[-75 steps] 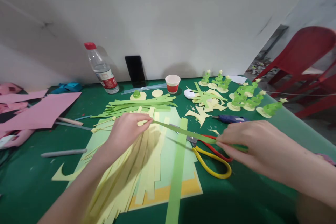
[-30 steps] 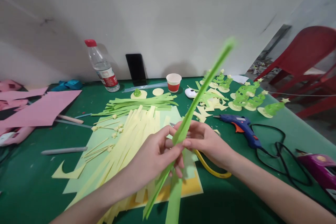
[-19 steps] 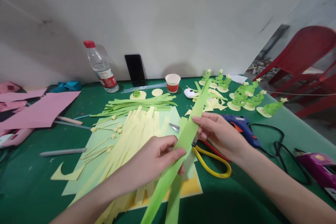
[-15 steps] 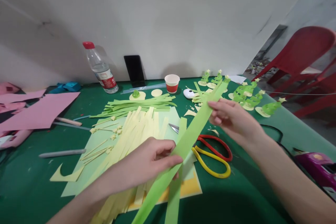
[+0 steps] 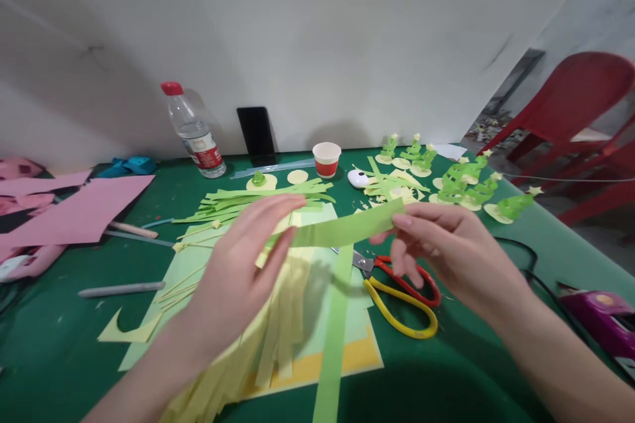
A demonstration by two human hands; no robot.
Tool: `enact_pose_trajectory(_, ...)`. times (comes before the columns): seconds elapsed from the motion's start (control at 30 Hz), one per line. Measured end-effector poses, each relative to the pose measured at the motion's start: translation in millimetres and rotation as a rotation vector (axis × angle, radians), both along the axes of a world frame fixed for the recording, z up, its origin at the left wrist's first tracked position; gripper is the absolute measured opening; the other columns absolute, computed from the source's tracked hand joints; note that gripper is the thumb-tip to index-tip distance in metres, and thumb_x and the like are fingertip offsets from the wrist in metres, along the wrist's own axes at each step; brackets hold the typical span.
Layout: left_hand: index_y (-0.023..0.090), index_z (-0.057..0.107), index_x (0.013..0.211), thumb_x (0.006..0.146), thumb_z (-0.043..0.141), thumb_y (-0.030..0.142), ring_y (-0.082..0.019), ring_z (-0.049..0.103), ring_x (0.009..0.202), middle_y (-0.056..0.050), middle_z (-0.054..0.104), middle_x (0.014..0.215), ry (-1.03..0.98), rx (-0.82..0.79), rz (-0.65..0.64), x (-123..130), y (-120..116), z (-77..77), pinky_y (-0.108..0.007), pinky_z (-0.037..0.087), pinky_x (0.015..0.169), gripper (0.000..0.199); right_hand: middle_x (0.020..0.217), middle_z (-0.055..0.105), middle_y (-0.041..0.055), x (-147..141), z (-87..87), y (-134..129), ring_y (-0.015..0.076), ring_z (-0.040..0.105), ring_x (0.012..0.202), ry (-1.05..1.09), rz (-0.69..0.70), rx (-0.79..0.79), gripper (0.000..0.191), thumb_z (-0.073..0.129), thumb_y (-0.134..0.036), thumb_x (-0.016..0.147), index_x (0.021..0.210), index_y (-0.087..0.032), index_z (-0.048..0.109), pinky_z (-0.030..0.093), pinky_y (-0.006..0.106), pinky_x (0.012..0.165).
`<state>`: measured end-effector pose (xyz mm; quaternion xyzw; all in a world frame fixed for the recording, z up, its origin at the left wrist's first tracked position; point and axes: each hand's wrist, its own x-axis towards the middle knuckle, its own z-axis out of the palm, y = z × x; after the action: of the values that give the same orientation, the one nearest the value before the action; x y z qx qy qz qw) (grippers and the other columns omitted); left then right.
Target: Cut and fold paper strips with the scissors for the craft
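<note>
A light green paper strip (image 5: 347, 228) stretches between my two hands, held level above the table. My right hand (image 5: 441, 238) pinches its right end between thumb and finger, the other fingers curled below. At the strip's left part is my left hand (image 5: 248, 251); its thumb lies over the paper and its upper fingers stretch out above it. Beneath lies another green strip (image 5: 332, 337), running toward me over pale sheets. Scissors (image 5: 401, 307) with one red and one yellow handle rest under my right hand. Pale yellow strips (image 5: 282, 317) lie below my left hand.
A water bottle (image 5: 201, 145), a black phone (image 5: 256, 135) and a paper cup (image 5: 326, 158) stand by the wall. Small green spiral trees with stars (image 5: 459, 178) stand at right. Pink paper (image 5: 84, 211) is at left, a purple tool (image 5: 600, 324) at far right.
The strip has swung from a steep slant to nearly level. My left hand has risen and moved left; my right hand has come slightly down.
</note>
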<state>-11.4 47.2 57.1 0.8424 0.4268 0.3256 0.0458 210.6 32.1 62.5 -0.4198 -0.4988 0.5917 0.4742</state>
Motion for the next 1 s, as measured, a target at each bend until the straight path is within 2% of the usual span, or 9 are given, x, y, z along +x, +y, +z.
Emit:
enact_pose_trajectory(0.1,0.016,0.049,0.113,0.086,0.045,0.014,-0.017,0.051,0.11,-0.008,0.061,0.113,0.027,0.204,-0.163,20.2,-14.0,-1.1,-0.038,0.032,0.101,0.027,0.054,0.063,0.0019,-14.8,-1.7,-11.5,0.0083,0.056,0.042,0.032,0.107,-0.012,0.018,0.058,-0.029,0.078,0.068,-0.015,0.064,0.044,0.014,0.036)
enact_pose_trajectory(0.2,0.016,0.053,0.108,0.085,0.05,0.017,-0.017,0.058,0.101,-0.006,0.067,0.103,0.016,0.234,-0.219,27.2,-22.1,-4.4,-0.042,0.03,0.102,0.023,0.052,0.061,0.0005,-21.9,-0.6,-19.4,0.0068,0.052,0.042,-0.097,0.128,0.073,0.02,0.054,-0.026,0.08,0.064,-0.016,0.061,0.046,0.015,0.042)
enact_pose_trajectory(0.37,0.021,0.059,0.097,0.084,0.051,0.02,-0.017,0.062,0.088,-0.001,0.071,0.089,-0.074,0.106,-0.186,23.7,-25.5,-1.8,-0.045,0.032,0.1,0.015,0.053,0.057,0.0013,-22.0,2.3,-24.0,0.0093,0.051,0.048,-0.374,0.041,0.37,0.023,0.053,-0.019,0.077,0.055,-0.016,0.055,0.043,0.019,0.044)
enact_pose_trajectory(0.47,0.022,0.061,0.088,0.083,0.052,0.018,-0.016,0.063,0.083,0.001,0.071,0.079,-0.104,0.076,-0.182,22.4,-26.1,2.0,-0.045,0.031,0.101,0.011,0.064,0.057,0.0009,-21.3,-0.5,-24.9,0.0095,0.051,0.05,-0.409,-0.141,0.538,0.005,0.061,-0.017,0.071,0.069,-0.019,0.057,0.043,0.02,0.043)
enact_pose_trajectory(0.53,0.023,0.061,0.085,0.083,0.051,0.017,-0.016,0.063,0.081,0.002,0.071,0.076,-0.095,0.071,-0.185,22.1,-26.5,3.4,-0.045,0.03,0.101,0.012,0.072,0.057,0.0013,-22.0,-2.9,-25.5,0.0101,0.052,0.054,-0.495,-0.241,0.702,0.013,0.063,-0.014,0.069,0.079,-0.021,0.058,0.045,0.02,0.044)
enact_pose_trajectory(0.67,0.024,0.062,0.086,0.082,0.052,0.014,-0.016,0.062,0.085,0.003,0.071,0.079,-0.058,0.1,-0.237,20.3,-28.0,2.4,-0.045,0.029,0.102,0.014,0.071,0.061,0.0029,-24.7,-4.4,-26.9,0.0117,0.058,0.06,-0.713,-0.214,0.986,0.012,0.057,-0.01,0.075,0.075,-0.021,0.061,0.05,0.021,0.054)
enact_pose_trajectory(0.83,0.023,0.06,0.092,0.079,0.054,0.009,-0.017,0.061,0.088,0.004,0.072,0.081,-0.042,0.142,-0.264,16.0,-30.7,0.4,-0.045,0.021,0.106,0.02,0.074,0.067,0.0037,-19.1,1.4,-29.6,0.0121,0.062,0.064,-0.837,-0.117,1.094,0.016,0.049,-0.011,0.083,0.077,-0.019,0.062,0.051,0.02,0.06)
enact_pose_trajectory(0.93,0.025,0.061,0.091,0.083,0.049,0.013,-0.015,0.063,0.078,0.004,0.071,0.079,-0.058,0.098,-0.223,12.0,-29.2,5.1,-0.045,0.025,0.104,0.019,0.071,0.066,0.0021,-7.2,8.6,-29.2,0.0127,0.061,0.061,-0.878,-0.205,1.09,0.015,0.052,-0.013,0.082,0.075,-0.022,0.061,0.051,0.021,0.058)
enact_pose_trajectory(1.0,0.025,0.063,0.085,0.084,0.049,0.018,-0.014,0.064,0.071,0.005,0.07,0.076,-0.06,0.009,-0.204,8.7,-25.7,9.8,-0.043,0.028,0.104,0.016,0.068,0.065,-0.0008,3.0,12.9,-26.6,0.0127,0.059,0.058,-0.822,-0.291,0.994,0.012,0.058,-0.017,0.079,0.071,-0.026,0.06,0.049,0.022,0.052)
